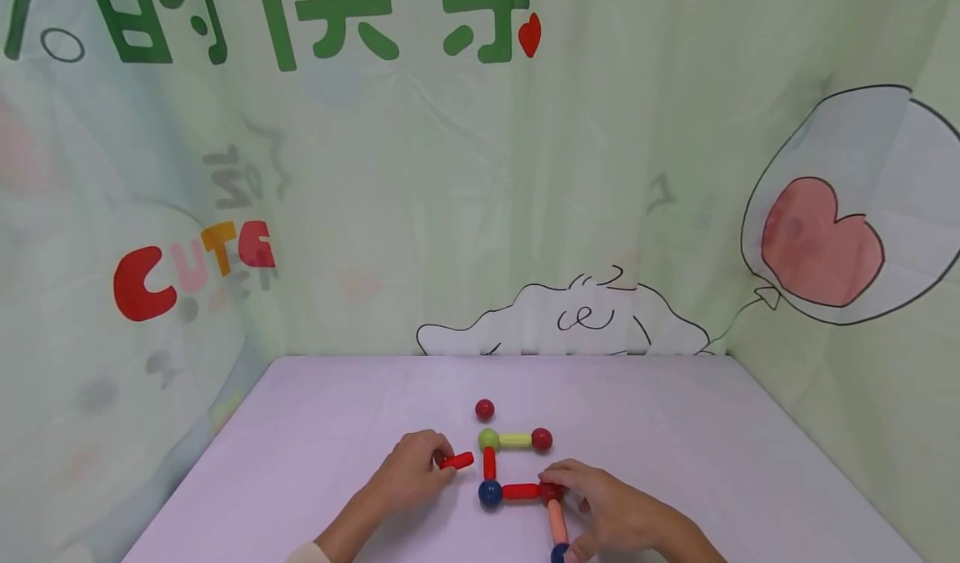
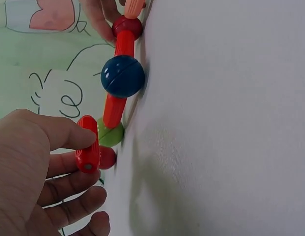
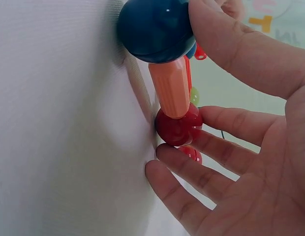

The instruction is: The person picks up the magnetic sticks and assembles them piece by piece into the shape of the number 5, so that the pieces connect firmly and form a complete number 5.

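In my left hand (image 1: 411,473) I hold a red magnetic rod (image 2: 88,145), pinched between thumb and fingers, its grey end dot showing. It is apart from the joined figure of balls and rods just to its right. The figure has a yellow-green ball (image 1: 488,439), a yellow-green rod (image 1: 515,440), a dark red ball (image 1: 542,439), red rods (image 1: 520,491) and a blue ball (image 1: 491,494). My right hand (image 1: 618,509) spans its near right part: fingertips at another dark red ball (image 3: 176,127), thumb on a second blue ball (image 3: 153,29), an orange-pink rod (image 3: 171,88) between them.
A loose red ball (image 1: 484,409) lies beyond the yellow-green ball. The pale table (image 1: 337,379) ends at a printed curtain (image 1: 465,196) at the back, with more curtain along both sides.
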A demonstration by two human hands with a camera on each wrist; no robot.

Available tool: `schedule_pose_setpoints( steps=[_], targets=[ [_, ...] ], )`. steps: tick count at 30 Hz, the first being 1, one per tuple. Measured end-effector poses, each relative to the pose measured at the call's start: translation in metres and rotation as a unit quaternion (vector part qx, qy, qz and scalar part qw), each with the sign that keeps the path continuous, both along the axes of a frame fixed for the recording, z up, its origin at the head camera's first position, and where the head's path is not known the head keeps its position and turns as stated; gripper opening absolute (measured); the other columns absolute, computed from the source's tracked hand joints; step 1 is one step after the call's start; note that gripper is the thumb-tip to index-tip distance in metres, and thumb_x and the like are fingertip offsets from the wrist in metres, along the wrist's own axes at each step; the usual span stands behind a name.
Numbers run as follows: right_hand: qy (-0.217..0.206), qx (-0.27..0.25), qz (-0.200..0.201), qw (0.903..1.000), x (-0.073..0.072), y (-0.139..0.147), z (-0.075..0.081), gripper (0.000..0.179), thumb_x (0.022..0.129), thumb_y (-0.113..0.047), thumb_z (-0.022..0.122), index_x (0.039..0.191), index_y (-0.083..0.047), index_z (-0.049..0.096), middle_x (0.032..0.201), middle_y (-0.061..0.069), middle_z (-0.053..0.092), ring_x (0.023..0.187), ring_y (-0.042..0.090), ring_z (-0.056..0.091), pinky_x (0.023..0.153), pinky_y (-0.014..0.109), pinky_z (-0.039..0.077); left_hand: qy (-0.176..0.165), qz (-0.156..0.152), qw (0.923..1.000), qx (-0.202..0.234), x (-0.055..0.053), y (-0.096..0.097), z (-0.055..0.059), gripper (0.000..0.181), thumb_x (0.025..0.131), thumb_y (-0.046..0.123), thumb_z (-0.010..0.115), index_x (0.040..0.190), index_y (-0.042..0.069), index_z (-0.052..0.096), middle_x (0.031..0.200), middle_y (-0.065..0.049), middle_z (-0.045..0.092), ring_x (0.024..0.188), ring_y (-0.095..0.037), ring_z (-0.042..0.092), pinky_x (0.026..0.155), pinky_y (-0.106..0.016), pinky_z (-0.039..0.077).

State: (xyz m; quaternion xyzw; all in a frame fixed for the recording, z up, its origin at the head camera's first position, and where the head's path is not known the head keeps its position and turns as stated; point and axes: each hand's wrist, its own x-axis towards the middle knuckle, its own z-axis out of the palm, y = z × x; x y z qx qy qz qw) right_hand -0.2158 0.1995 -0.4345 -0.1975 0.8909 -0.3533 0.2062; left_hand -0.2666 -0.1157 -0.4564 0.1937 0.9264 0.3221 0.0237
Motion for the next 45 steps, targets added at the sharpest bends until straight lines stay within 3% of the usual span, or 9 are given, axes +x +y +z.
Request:
schedule_pose_setpoints(
  steps=[9, 14, 22, 28, 33, 35, 40, 45],
  targets=[
    [-0.011, 0.004, -0.010, 0.9999, -0.002, -0.001, 0.001, 0.079, 0.069, -0.020, 0.094, 0.140, -0.016, 0.058, 0.136, 0.004, 0.055, 0.109, 0.026, 0.053, 0.088, 0.049, 0.056, -0.032, -0.021, 0.9988, 0.030, 0.022, 0.011, 0.009, 0.013, 0.086, 0.017, 0.078, 0.098, 0.016, 0.073, 0.079, 0.006, 0.057, 0.073, -0.014, 0.053, 0.062, -0.024, 0.045],
    [-0.006, 0.003, -0.007, 0.9999, -0.002, 0.000, 0.002, 0.080, 0.069, -0.021, 0.094, 0.140, -0.016, 0.057, 0.137, 0.004, 0.055, 0.111, 0.026, 0.052, 0.089, 0.048, 0.056, -0.041, -0.050, 0.9967, 0.047, 0.033, 0.021, 0.010, 0.011, 0.086, 0.018, 0.078, 0.096, 0.019, 0.073, 0.081, 0.008, 0.058, 0.076, -0.012, 0.053, 0.064, -0.023, 0.046],
    [-0.008, -0.003, -0.009, 0.9999, -0.003, 0.000, 0.003, 0.083, 0.068, -0.022, 0.094, 0.141, -0.015, 0.057, 0.137, 0.005, 0.055, 0.112, 0.026, 0.053, 0.089, 0.050, 0.056, -0.108, -0.072, 0.9887, 0.075, 0.050, 0.036, 0.009, 0.009, 0.087, 0.020, 0.079, 0.094, 0.022, 0.074, 0.083, 0.008, 0.060, 0.077, -0.012, 0.055, 0.064, -0.022, 0.049],
    [-0.005, -0.006, -0.006, 1.0000, -0.002, 0.000, 0.002, 0.084, 0.068, -0.022, 0.094, 0.142, -0.015, 0.056, 0.138, 0.006, 0.055, 0.112, 0.027, 0.053, 0.089, 0.050, 0.056, -0.115, -0.105, 0.9849, 0.077, 0.056, 0.041, 0.009, 0.012, 0.086, 0.019, 0.081, 0.096, 0.021, 0.075, 0.082, 0.011, 0.061, 0.075, -0.008, 0.055, 0.066, -0.020, 0.049],
    [-0.014, -0.014, -0.014, 0.9997, -0.001, -0.001, 0.004, 0.084, 0.067, -0.020, 0.094, 0.142, -0.014, 0.056, 0.138, 0.007, 0.055, 0.115, 0.029, 0.052, 0.092, 0.055, 0.053, -0.092, -0.136, 0.9849, 0.056, 0.059, 0.045, 0.008, 0.009, 0.086, 0.018, 0.079, 0.095, 0.020, 0.076, 0.080, 0.014, 0.060, 0.072, -0.005, 0.052, 0.066, -0.019, 0.047],
    [-0.016, -0.017, -0.014, 0.9996, 0.000, -0.001, 0.003, 0.083, 0.068, -0.020, 0.094, 0.142, -0.014, 0.056, 0.139, 0.007, 0.054, 0.116, 0.029, 0.052, 0.093, 0.056, 0.053, -0.097, -0.137, 0.9845, 0.049, 0.061, 0.047, 0.007, 0.009, 0.086, 0.019, 0.079, 0.094, 0.019, 0.077, 0.079, 0.013, 0.059, 0.072, -0.004, 0.052, 0.065, -0.020, 0.047],
    [-0.014, -0.019, -0.014, 0.9996, 0.001, -0.001, 0.001, 0.084, 0.068, -0.020, 0.094, 0.142, -0.014, 0.056, 0.139, 0.007, 0.055, 0.115, 0.029, 0.052, 0.093, 0.055, 0.053, -0.151, -0.117, 0.9805, 0.045, 0.066, 0.054, 0.005, 0.010, 0.086, 0.022, 0.080, 0.096, 0.020, 0.078, 0.078, 0.009, 0.060, 0.072, -0.009, 0.056, 0.067, -0.020, 0.049],
    [-0.017, -0.017, -0.019, 0.9995, 0.000, -0.001, 0.000, 0.084, 0.067, -0.018, 0.094, 0.142, -0.014, 0.056, 0.139, 0.007, 0.055, 0.114, 0.028, 0.052, 0.093, 0.055, 0.053, -0.163, -0.143, 0.9738, 0.067, 0.070, 0.058, -0.002, 0.015, 0.087, 0.023, 0.081, 0.100, 0.017, 0.078, 0.078, 0.009, 0.062, 0.070, -0.008, 0.057, 0.069, -0.019, 0.051]
  ],
)
